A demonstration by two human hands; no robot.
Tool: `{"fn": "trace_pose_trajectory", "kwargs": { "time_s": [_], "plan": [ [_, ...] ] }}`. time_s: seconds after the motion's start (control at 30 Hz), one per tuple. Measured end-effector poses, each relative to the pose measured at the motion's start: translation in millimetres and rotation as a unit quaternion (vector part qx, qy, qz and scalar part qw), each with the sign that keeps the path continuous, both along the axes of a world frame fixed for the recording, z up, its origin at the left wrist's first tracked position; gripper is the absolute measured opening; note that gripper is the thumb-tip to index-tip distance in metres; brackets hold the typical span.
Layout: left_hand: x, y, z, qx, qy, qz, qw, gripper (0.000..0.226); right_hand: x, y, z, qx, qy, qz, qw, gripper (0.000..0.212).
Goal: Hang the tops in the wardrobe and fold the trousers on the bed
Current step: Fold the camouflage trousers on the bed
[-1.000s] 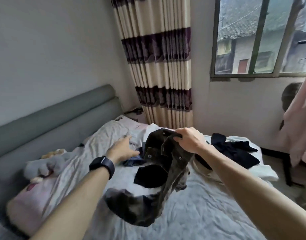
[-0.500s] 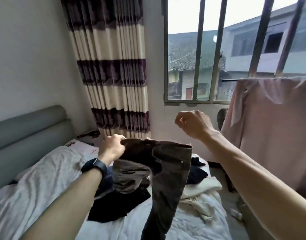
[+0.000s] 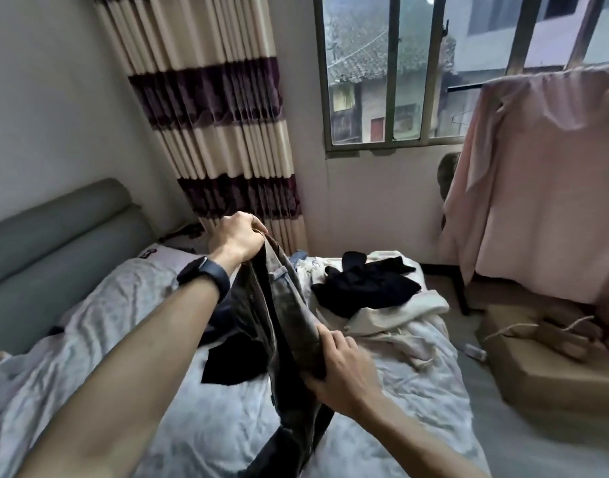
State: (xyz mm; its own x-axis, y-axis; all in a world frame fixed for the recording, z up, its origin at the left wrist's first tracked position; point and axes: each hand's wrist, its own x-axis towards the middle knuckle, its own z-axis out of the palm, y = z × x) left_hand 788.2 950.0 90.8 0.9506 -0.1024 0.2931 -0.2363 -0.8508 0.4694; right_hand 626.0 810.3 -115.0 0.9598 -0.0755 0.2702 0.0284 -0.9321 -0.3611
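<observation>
Dark olive trousers (image 3: 282, 305) hang in the air above the bed (image 3: 399, 391). My left hand (image 3: 235, 238), with a black watch on its wrist, grips their waistband at the top. Lower down, my right hand (image 3: 341, 370) grips the trouser legs by their edge. The legs trail down to the bedsheet. A black garment (image 3: 368, 288) lies on a cream garment (image 3: 399, 312) at the bed's far right corner. Another dark piece (image 3: 234, 363) lies on the sheet behind the trousers.
A grey padded headboard (image 3: 54, 236) runs along the left. A striped curtain (image 3: 220, 115) and barred window (image 3: 399, 81) are ahead. A pink cloth (image 3: 544, 188) drapes over a rack at right, with cardboard boxes (image 3: 544, 367) on the floor beside the bed.
My right hand came down from the air and took hold of the trouser legs. My left hand lifted the waistband higher. The view tilted down towards the bed.
</observation>
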Motion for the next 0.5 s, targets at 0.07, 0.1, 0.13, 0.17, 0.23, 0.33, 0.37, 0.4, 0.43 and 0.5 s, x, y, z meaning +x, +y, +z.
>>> {"fn": "trace_pose_trajectory", "kwargs": {
  "time_s": [0.07,0.1,0.13,0.17,0.23,0.33,0.37,0.4,0.43,0.5],
  "plan": [
    [-4,5,-14,0.002,0.006,0.008,1.000,0.034,-3,6,-16,-0.005,-0.024,-0.063,0.998,0.082],
    [-5,8,-20,-0.001,0.006,0.017,1.000,0.036,-3,8,-19,-0.004,-0.034,-0.081,0.996,0.086],
    [-6,10,-26,-0.007,0.006,0.023,1.000,0.037,-3,11,-20,-0.010,-0.048,-0.089,0.995,0.092],
    [-7,11,-30,-0.012,0.007,0.028,1.000,0.038,-4,14,-19,-0.021,-0.062,-0.095,0.993,0.096],
    [-9,11,-39,-0.014,0.010,0.031,0.999,0.039,-5,22,-22,-0.050,-0.084,-0.089,0.991,0.090],
    [-13,19,-53,0.014,0.012,0.033,0.999,0.040,-2,12,-31,-0.117,-0.090,-0.086,0.985,0.065],
    [-12,27,-58,0.031,0.013,0.031,0.999,0.040,-1,0,-33,-0.131,-0.087,-0.091,0.983,0.051],
    [-11,37,-64,0.050,0.016,0.028,0.998,0.041,-1,-15,-34,-0.140,-0.086,-0.099,0.981,0.035],
    [-9,48,-71,0.075,0.017,0.025,0.997,0.041,0,-33,-34,-0.143,-0.085,-0.110,0.980,0.022],
    [-11,67,-91,0.136,0.011,0.019,0.990,0.042,-1,-70,-24,-0.130,-0.051,-0.142,0.980,0.013]
  ]
}}
